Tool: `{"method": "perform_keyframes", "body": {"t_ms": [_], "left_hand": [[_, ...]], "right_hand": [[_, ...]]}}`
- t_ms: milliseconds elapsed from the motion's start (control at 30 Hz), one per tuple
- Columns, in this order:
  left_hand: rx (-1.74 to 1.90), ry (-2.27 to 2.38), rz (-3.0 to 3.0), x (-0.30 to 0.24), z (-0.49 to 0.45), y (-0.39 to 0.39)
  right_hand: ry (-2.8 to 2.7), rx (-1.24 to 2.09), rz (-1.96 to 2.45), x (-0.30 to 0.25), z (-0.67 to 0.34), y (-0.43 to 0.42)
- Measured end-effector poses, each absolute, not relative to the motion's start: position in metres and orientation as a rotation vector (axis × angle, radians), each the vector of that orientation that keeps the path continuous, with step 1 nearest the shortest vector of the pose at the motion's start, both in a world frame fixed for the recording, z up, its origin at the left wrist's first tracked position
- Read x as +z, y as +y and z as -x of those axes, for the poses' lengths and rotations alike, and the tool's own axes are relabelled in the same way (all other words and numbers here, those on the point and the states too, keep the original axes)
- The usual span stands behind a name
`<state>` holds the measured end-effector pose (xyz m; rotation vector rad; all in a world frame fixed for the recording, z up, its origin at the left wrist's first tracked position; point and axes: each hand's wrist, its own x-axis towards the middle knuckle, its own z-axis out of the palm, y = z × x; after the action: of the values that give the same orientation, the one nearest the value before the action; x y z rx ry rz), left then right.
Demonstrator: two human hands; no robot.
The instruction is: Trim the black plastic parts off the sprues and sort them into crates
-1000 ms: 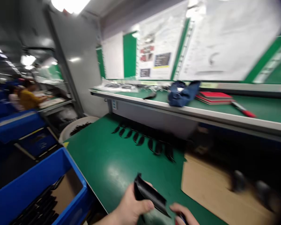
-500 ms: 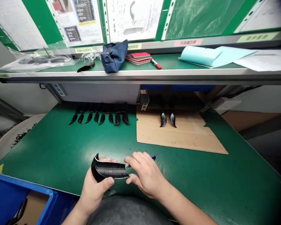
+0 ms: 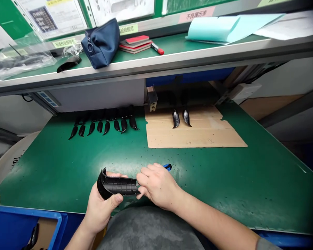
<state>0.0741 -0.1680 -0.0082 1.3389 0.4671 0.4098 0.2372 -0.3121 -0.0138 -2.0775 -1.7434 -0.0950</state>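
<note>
My left hand (image 3: 100, 205) is closed around a curved black plastic part (image 3: 120, 186), its thumb along the near edge. The part's hollow, ribbed inside faces up, and its hooked end points left. At the right end of the part is my right hand (image 3: 158, 185), fingers curled around a utility knife (image 3: 168, 167). The knife's blue and black handle sticks out behind the fingers; a bit of the blade area shows by the part's edge, mostly hidden by the fingers. Thumb and fingertips of this hand are close against the part's end.
Several black leaf-shaped parts (image 3: 106, 127) lie in a row at the back left. Two more (image 3: 175, 119) lie on a cardboard sheet (image 3: 198, 139). A shelf edge (image 3: 135, 67) crosses above the green table (image 3: 211, 180). A blue bin (image 3: 13, 222) stands at lower left.
The camera view has tilted and shifted, so the shelf sits higher. My right thumb and fingers have closed in on the part's right end. My left hand keeps its hold.
</note>
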Motion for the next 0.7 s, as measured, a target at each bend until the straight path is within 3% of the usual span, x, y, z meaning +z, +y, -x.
{"method": "perform_keyframes", "body": {"t_ms": [133, 333, 567, 700], "left_hand": [[0.384, 0.479, -1.359, -0.005, -0.074, -0.168], [0.45, 0.485, -1.263, -0.011, -0.077, -0.177], [0.519, 0.444, -1.072, -0.013, -0.086, -0.194], [0.5, 0.454, -1.072, -0.014, -0.086, -0.192]], "right_hand": [[-1.726, 0.008, 2.05, -0.019, -0.238, -0.314], [-1.5, 0.601, 1.563, -0.021, -0.238, -0.316], [-1.26, 0.364, 1.624, -0.021, -0.224, -0.316], [-1.411, 0.673, 1.465, -0.021, -0.236, -0.321]]}}
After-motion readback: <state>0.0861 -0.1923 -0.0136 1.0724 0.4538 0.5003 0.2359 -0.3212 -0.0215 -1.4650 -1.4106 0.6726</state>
